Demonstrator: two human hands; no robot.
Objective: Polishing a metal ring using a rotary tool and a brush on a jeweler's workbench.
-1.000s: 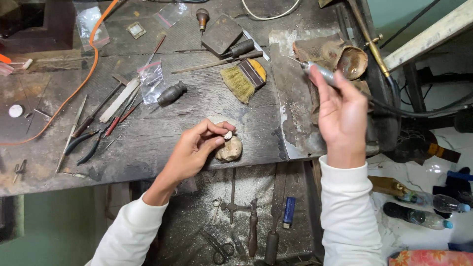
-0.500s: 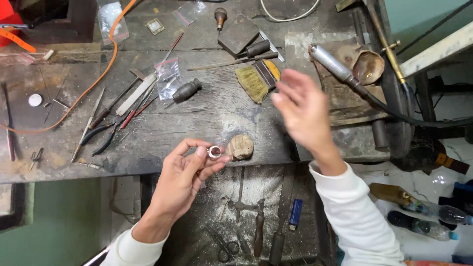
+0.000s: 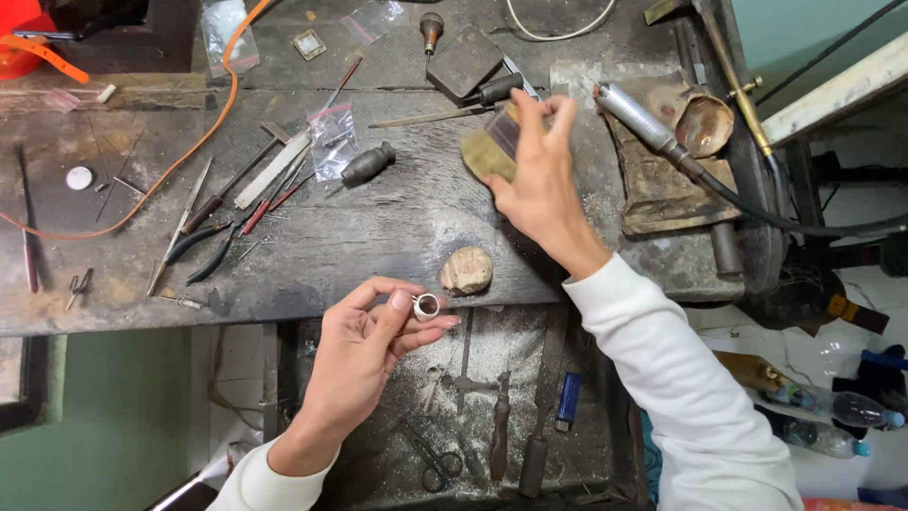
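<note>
Counted: one silver ring (image 3: 427, 306), one brush (image 3: 494, 149), one rounded stone lump (image 3: 465, 271), one rotary handpiece (image 3: 641, 119), one orange cable (image 3: 203, 132), one white disc (image 3: 79, 178), one scissors (image 3: 430, 459), one blue lighter (image 3: 567, 399). Small plastic bags: three visible.

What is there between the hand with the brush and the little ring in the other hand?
Nothing visible blocks the way. The right hand grips the brush over the workbench; the left hand pinches the ring just off the bench edge. A rounded stone-like lump lies on the bench roughly between them, low and flat.
</note>
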